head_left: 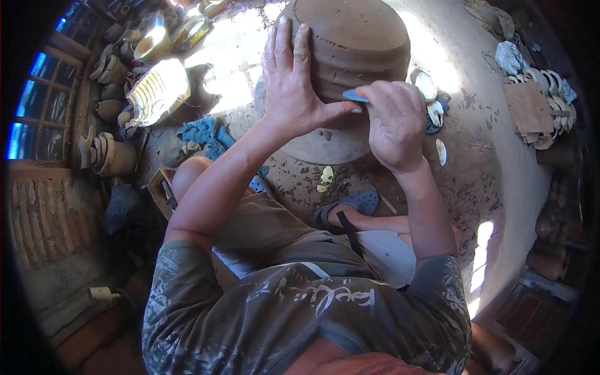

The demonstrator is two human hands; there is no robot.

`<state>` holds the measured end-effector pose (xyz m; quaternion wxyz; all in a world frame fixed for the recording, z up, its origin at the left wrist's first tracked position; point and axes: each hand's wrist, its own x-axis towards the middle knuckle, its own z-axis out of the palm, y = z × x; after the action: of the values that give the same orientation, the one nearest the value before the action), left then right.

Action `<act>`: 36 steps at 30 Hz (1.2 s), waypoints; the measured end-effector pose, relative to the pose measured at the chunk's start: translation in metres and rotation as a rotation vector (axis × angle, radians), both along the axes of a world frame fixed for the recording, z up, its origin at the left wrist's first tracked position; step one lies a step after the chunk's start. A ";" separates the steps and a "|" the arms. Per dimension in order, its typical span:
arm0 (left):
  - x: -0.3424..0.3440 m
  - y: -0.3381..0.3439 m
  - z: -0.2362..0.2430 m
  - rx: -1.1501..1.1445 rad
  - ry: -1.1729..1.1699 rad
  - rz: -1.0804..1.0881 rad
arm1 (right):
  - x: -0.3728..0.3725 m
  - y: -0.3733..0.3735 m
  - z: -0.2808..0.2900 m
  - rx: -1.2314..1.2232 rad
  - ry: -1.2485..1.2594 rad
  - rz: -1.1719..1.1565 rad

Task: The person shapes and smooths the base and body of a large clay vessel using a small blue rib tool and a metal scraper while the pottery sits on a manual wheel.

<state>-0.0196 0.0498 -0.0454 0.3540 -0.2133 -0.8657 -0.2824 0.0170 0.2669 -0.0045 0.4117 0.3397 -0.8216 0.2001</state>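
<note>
A large brown clay pot stands on a round wheel disc in front of me. My left hand lies flat on the pot's left wall, fingers stretched upward. My right hand is closed around a small blue scraper, whose thin blade touches the pot's lower wall beside my left thumb. Both forearms reach up from my lap.
Clay shavings and pale shell-like scrapers lie on the dirt floor around the wheel. A blue cloth sits at left. Finished pots line the left wall by a window. My foot in a blue sandal rests below the wheel.
</note>
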 end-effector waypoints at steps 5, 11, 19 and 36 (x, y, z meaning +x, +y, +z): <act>-0.006 0.003 -0.004 0.079 0.061 -0.013 | -0.006 0.006 0.007 -0.022 0.049 -0.003; -0.006 0.003 -0.003 0.079 0.068 -0.025 | -0.017 -0.002 0.008 0.018 0.025 -0.027; -0.004 0.002 -0.005 0.071 0.067 -0.011 | 0.000 0.001 0.008 -0.006 0.000 0.027; 0.000 0.005 0.000 0.023 0.039 -0.004 | -0.002 0.006 -0.025 -0.003 0.145 0.030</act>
<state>-0.0191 0.0548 -0.0451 0.3727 -0.2165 -0.8549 -0.2886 0.0145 0.2729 -0.0297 0.4674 0.3652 -0.7842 0.1823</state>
